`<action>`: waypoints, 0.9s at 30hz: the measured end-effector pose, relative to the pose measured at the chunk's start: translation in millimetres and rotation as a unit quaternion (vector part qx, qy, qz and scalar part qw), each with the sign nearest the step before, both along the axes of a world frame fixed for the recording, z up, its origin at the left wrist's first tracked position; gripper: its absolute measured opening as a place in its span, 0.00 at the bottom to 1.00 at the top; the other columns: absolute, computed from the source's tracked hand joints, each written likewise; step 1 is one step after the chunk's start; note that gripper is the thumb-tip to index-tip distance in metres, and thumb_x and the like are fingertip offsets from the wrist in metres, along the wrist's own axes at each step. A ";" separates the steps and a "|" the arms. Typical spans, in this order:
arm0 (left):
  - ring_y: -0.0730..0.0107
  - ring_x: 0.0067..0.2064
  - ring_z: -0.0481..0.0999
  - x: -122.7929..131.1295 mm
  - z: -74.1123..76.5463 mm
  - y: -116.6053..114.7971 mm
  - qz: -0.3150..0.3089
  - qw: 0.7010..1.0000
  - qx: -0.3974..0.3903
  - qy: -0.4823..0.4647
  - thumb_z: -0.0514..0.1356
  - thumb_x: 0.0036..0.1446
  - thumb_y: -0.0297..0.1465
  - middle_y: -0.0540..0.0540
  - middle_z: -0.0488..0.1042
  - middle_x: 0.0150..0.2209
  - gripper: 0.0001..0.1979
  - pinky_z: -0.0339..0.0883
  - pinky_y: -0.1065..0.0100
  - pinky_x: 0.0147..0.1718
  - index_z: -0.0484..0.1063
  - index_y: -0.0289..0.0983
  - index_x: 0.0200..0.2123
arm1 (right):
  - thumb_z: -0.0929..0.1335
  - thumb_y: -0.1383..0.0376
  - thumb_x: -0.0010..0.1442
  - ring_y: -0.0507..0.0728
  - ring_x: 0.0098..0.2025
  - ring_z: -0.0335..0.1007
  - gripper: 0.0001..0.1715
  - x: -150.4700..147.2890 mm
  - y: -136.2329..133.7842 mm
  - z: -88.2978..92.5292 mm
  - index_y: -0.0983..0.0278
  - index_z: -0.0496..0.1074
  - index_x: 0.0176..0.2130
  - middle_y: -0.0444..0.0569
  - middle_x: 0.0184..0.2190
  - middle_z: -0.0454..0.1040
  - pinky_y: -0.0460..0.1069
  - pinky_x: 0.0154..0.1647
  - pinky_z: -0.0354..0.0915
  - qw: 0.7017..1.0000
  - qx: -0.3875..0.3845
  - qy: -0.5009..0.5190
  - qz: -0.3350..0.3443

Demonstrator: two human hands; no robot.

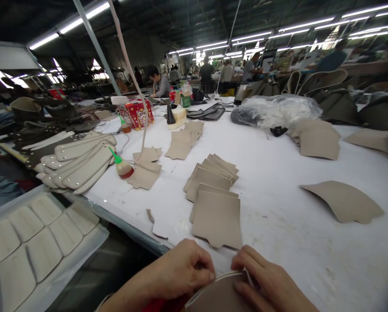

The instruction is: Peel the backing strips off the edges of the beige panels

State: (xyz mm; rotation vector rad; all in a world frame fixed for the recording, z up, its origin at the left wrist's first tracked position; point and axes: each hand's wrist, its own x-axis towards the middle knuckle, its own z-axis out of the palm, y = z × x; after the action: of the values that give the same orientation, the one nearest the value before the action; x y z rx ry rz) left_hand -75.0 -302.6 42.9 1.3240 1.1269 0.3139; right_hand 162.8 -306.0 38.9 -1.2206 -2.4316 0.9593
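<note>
A taupe leather panel (224, 294) with a pale edge is at the bottom of the view, between my two hands. My left hand (185, 268) pinches its upper left edge, thumb and fingers pressed together. At the upper right corner, my right hand (265, 279) is closed on the same panel, fingers on its face and behind its rim. The panel's lower part is cut off by the frame. Just beyond my hands lies a fanned stack of similar taupe panels (217, 219) on the white table (272, 190). One single curved panel (343, 201) rests to the right.
Left on the table are a green-tipped glue bottle (124, 168) and a pile of studded pale straps (83, 162). A tray of cream pieces (27, 234) stands below the table edge. Farther back are a red box (137, 115), a plastic-wrapped bundle (278, 110) and a person (161, 84).
</note>
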 end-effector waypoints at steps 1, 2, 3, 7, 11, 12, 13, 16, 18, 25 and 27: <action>0.76 0.23 0.62 0.4 -0.8 0.1 0.005 1.000 -0.008 -0.007 0.57 0.48 0.30 0.54 0.66 0.21 0.08 0.52 0.75 0.21 0.75 0.33 0.27 | 0.64 0.71 0.61 0.55 0.37 0.71 0.10 -1.2 0.1 -0.4 0.57 0.70 0.41 0.47 0.40 0.74 0.47 0.37 0.65 0.998 0.063 -0.001 0.018; 0.77 0.22 0.61 1.2 -1.3 0.2 0.013 1.000 -0.019 -0.019 0.57 0.48 0.31 0.54 0.65 0.21 0.08 0.52 0.75 0.20 0.75 0.33 0.27 | 0.65 0.72 0.59 0.56 0.38 0.71 0.12 -3.0 0.1 -0.8 0.56 0.70 0.42 0.47 0.42 0.74 0.48 0.38 0.65 0.991 0.127 0.005 0.036; 0.77 0.21 0.59 2.2 -1.7 0.4 0.024 0.999 -0.031 -0.035 0.58 0.47 0.31 0.54 0.64 0.20 0.08 0.51 0.74 0.20 0.74 0.33 0.26 | 0.67 0.72 0.58 0.57 0.38 0.70 0.14 -5.3 0.0 -1.1 0.56 0.71 0.42 0.47 0.42 0.74 0.49 0.38 0.65 0.982 0.183 0.012 0.049; 0.77 0.22 0.57 6.6 -3.1 1.0 0.061 0.990 -0.073 -0.102 0.61 0.46 0.33 0.54 0.61 0.18 0.08 0.47 0.72 0.21 0.72 0.33 0.23 | 0.69 0.73 0.53 0.57 0.32 0.67 0.13 -17.4 0.4 -2.0 0.57 0.71 0.37 0.44 0.33 0.74 0.50 0.32 0.60 0.955 0.283 0.057 0.060; 0.78 0.21 0.55 8.6 -3.0 -0.3 0.082 0.985 -0.091 -0.122 0.63 0.44 0.34 0.55 0.60 0.17 0.09 0.44 0.72 0.21 0.71 0.33 0.22 | 0.68 0.71 0.57 0.57 0.31 0.66 0.08 -24.2 2.5 -6.9 0.58 0.70 0.36 0.44 0.30 0.73 0.51 0.33 0.56 0.953 0.287 0.071 0.067; 0.79 0.21 0.54 8.8 -2.5 -0.7 0.085 0.985 -0.091 -0.121 0.63 0.44 0.34 0.55 0.60 0.16 0.09 0.44 0.72 0.21 0.71 0.33 0.21 | 0.68 0.70 0.58 0.57 0.31 0.66 0.06 -24.3 2.5 -9.0 0.59 0.70 0.36 0.44 0.29 0.73 0.51 0.33 0.56 0.952 0.289 0.072 0.069; 0.79 0.20 0.54 9.0 -2.1 -1.0 0.088 0.984 -0.092 -0.121 0.63 0.44 0.34 0.55 0.60 0.16 0.09 0.44 0.72 0.21 0.71 0.33 0.21 | 0.67 0.69 0.60 0.57 0.31 0.66 0.05 -24.1 2.3 -11.1 0.59 0.70 0.36 0.44 0.29 0.73 0.51 0.34 0.55 0.950 0.295 0.072 0.070; 0.78 0.20 0.56 9.9 -2.8 -1.3 0.093 0.983 -0.108 -0.117 0.62 0.42 0.33 0.55 0.61 0.16 0.08 0.47 0.72 0.20 0.71 0.33 0.21 | 0.66 0.70 0.63 0.56 0.30 0.65 0.06 -22.2 0.5 -16.7 0.60 0.71 0.38 0.43 0.28 0.72 0.51 0.34 0.53 0.941 0.322 0.073 0.067; 0.78 0.19 0.57 11.3 -5.7 -1.5 0.094 0.983 -0.111 -0.113 0.61 0.41 0.33 0.55 0.62 0.16 0.08 0.49 0.73 0.20 0.71 0.33 0.21 | 0.65 0.71 0.64 0.56 0.30 0.64 0.07 -21.2 -0.8 -18.5 0.61 0.71 0.38 0.43 0.27 0.71 0.51 0.35 0.52 0.938 0.332 0.076 0.069; 0.77 0.24 0.57 17.0 -15.9 -5.9 0.054 0.997 0.013 -0.053 0.56 0.43 0.27 0.54 0.63 0.20 0.06 0.47 0.74 0.20 0.73 0.32 0.23 | 0.61 0.69 0.68 0.56 0.31 0.63 0.15 -25.3 1.1 -15.0 0.62 0.68 0.29 0.45 0.27 0.69 0.53 0.35 0.51 0.950 0.295 0.060 0.081; 0.77 0.23 0.58 16.8 -14.5 -5.9 0.047 0.998 0.023 -0.044 0.56 0.43 0.27 0.54 0.64 0.20 0.06 0.48 0.74 0.20 0.73 0.32 0.23 | 0.60 0.68 0.69 0.56 0.31 0.63 0.17 -26.3 2.5 -14.1 0.62 0.68 0.29 0.45 0.27 0.69 0.53 0.36 0.52 0.948 0.297 0.063 0.093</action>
State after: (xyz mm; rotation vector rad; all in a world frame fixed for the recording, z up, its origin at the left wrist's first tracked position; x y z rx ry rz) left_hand -58.2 -308.5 28.4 1.2878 1.1155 0.4655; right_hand 136.5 -303.4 24.8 -0.7066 -2.4863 0.2777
